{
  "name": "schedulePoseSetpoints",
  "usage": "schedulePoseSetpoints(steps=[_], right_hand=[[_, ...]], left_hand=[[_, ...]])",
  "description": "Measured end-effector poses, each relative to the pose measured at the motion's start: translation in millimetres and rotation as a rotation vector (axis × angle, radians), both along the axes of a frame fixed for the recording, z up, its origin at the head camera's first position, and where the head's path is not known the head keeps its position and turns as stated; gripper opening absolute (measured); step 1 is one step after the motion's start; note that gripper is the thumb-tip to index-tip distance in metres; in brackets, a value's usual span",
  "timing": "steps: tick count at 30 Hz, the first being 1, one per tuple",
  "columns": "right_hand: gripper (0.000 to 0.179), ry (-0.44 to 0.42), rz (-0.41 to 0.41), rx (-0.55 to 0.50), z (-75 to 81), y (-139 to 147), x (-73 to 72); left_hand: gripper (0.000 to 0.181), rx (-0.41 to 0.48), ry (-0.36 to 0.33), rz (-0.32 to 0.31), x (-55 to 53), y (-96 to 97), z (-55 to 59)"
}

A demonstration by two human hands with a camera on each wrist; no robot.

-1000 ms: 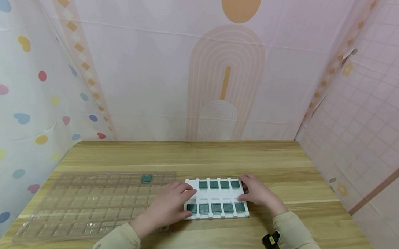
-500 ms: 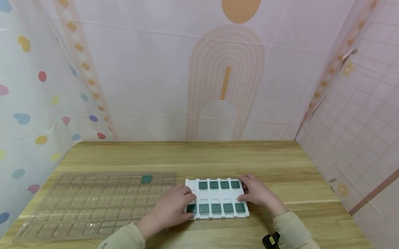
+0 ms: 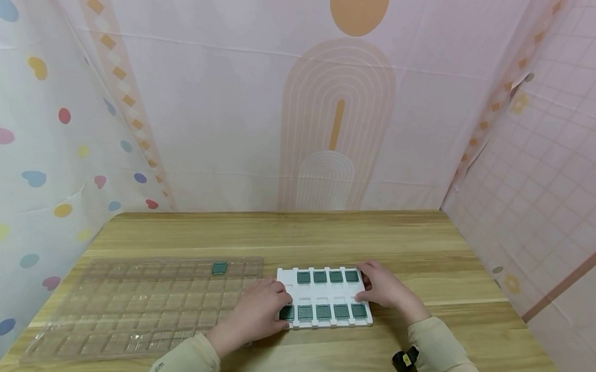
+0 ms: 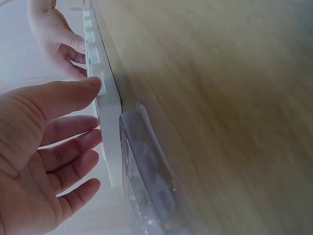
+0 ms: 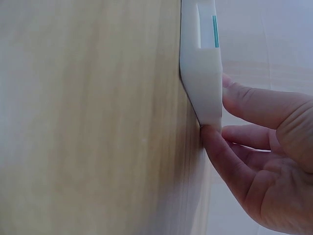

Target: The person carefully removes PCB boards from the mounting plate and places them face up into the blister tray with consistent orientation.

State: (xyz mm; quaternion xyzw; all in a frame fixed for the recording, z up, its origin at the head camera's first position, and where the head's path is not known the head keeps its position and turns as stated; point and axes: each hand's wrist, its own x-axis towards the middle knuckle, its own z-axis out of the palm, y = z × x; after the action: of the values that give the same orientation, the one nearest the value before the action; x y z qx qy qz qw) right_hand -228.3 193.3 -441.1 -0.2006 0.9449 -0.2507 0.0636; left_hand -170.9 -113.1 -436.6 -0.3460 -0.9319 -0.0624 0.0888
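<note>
A white tray [image 3: 322, 292] lies on the table, with green square chips in slots along its near and far rows. At its left end, my left hand [image 3: 258, 310] has its thumb and a fingertip on either side of the green chip [image 3: 287, 313] in the near-left slot, pinching it. That chip is partly covered by the fingers. My right hand [image 3: 385, 286] grips the tray's right end; in the right wrist view, its thumb is on the top and a finger [image 5: 227, 161] is at the lower edge. The far-left slot [image 3: 287, 277] shows no chip.
A large clear plastic tray [image 3: 151, 298] with many pockets lies to the left, its right edge near the white tray and partly under my left arm. One green chip [image 3: 219, 268] sits in its far row. A patterned cloth [image 3: 221, 123] hangs behind the wooden table [image 3: 296, 235].
My left hand's fingers have drawn nearer to the thumb, closing over the near-left chip. The right hand and the white tray have stayed in place.
</note>
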Motion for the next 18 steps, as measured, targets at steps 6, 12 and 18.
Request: schedulePoseSetpoints(steps=[6,12,18], right_hand=[[0.072,0.002,-0.003,0.000,0.6,-0.5,0.5],[0.072,0.001,-0.006,-0.003,0.0,-0.6,0.5],[0.072,0.004,-0.001,-0.012,0.3,-0.4,0.8]], left_hand=[[0.031,-0.009,-0.007,0.004,-0.6,1.7,-1.4],[0.029,-0.019,-0.002,0.008,-0.9,3.4,-2.7],[0.024,-0.015,-0.008,0.015,0.0,5.8,-0.3]])
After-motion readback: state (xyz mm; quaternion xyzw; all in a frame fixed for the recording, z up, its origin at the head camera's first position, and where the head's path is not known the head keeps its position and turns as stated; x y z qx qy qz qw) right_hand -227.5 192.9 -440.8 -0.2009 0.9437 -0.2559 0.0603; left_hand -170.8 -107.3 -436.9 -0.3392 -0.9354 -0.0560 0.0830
